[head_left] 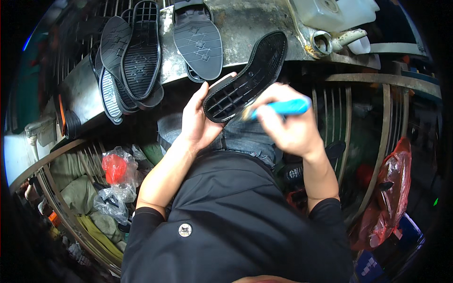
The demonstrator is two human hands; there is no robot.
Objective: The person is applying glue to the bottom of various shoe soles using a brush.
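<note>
A black shoe sole (252, 75) with a ribbed, gridded inner face lies tilted in my left hand (198, 115), whose fingers and thumb hold its heel end. In my right hand (295, 127) is a brush (285, 107) with a blue handle, gripped between thumb and fingers. Its bristles are at the near right rim of the sole, close to the heel; whether they touch it I cannot tell. Beyond my hands, another pair of black soles (200, 47) rests on the worn metal bench (240, 19).
Several more black soles (141, 56) are stacked at the bench's left. Whitish plastic jugs (325, 14) and a glue-stained pipe-like container (322, 41) stand at the back right. Metal railings (373, 80) flank me; clear plastic bags (115, 203) lie left, and a red bag (391, 188) hangs right.
</note>
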